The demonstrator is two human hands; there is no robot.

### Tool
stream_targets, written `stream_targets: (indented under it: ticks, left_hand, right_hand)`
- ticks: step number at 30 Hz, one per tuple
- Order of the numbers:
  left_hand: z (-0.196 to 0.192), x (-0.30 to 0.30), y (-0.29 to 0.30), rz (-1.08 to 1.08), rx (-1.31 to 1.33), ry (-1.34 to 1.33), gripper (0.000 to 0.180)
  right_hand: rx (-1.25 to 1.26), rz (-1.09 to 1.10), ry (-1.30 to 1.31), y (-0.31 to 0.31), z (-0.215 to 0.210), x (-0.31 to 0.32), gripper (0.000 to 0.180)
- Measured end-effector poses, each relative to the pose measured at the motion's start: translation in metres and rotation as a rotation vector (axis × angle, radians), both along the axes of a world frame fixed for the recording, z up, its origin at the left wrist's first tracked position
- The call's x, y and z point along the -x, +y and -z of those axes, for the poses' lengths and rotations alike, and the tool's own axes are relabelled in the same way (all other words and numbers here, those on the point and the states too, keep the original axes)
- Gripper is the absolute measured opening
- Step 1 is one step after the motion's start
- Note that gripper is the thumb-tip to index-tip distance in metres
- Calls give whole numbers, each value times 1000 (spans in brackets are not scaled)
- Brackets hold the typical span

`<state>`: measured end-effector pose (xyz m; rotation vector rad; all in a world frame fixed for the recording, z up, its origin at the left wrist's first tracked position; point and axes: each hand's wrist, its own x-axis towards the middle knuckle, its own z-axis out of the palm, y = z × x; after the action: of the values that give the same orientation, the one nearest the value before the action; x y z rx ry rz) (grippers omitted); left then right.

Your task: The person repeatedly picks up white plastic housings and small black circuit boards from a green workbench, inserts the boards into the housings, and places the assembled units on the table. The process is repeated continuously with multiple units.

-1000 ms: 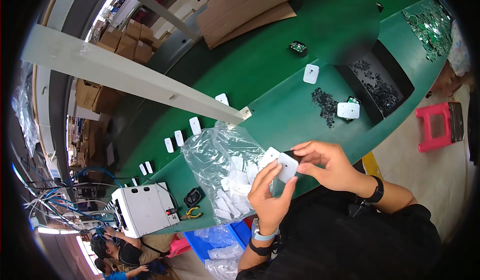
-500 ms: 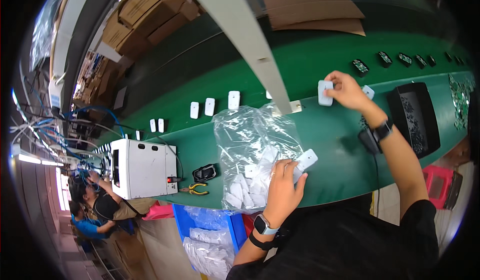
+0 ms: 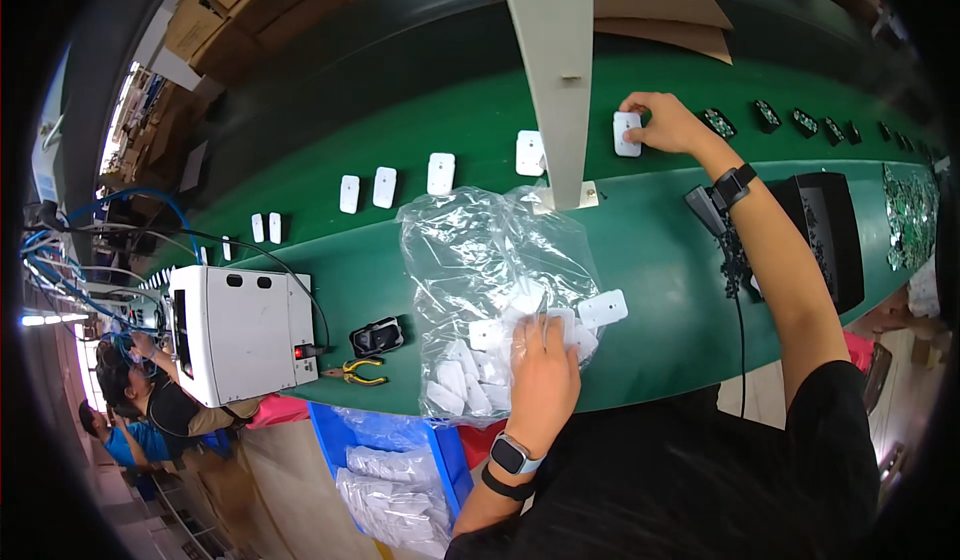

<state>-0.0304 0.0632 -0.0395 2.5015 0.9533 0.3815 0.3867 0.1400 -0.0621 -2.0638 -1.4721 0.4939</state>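
My right hand (image 3: 662, 125) reaches over the far green belt, its fingers closed on a white plastic cover (image 3: 626, 137) with rounded corners. My left hand (image 3: 545, 385) is at the clear plastic bag (image 3: 460, 245) near the front of the bench, its fingers closed round another white plastic cover (image 3: 563, 317); the grip is partly hidden. Several more white covers (image 3: 452, 376) lie heaped in the bag around these fingers. One loose cover (image 3: 603, 309) rests at the bag's right side.
A row of white covers (image 3: 440, 173) runs left along the belt (image 3: 480, 110), black housings with circuit boards (image 3: 766, 115) to the right. A grey post (image 3: 560, 80) stands between. Nearby are a white machine (image 3: 245, 335), pliers (image 3: 355, 371), a black tray (image 3: 848, 245) and a blue bin (image 3: 455, 460).
My right hand has carried its cover away from the bench edge onto the belt. The fingers of my left hand have moved into the heap and closed. The whole view has shifted.
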Motion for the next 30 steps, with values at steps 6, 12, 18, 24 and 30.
stream_targets:
  ticks: [6,12,18,24,30]
  left_hand:
    - [-10,-24,2,93,13,-15,50]
    - [2,-60,2,179,-109,150,50]
    - [0,-68,2,150,-65,118,47]
    - [-24,-65,-22,35,170,-270,43]
    - [-29,-33,-36,-29,1249,-673,47]
  right_hand:
    - [-176,178,-3,-39,-60,26,52]
    - [-108,156,37,-162,-119,62,26]
    - [-4,132,-186,-260,-66,62,12]
    - [-52,87,-407,-240,-40,76,6]
    - [49,50,-572,-221,-16,71,9]
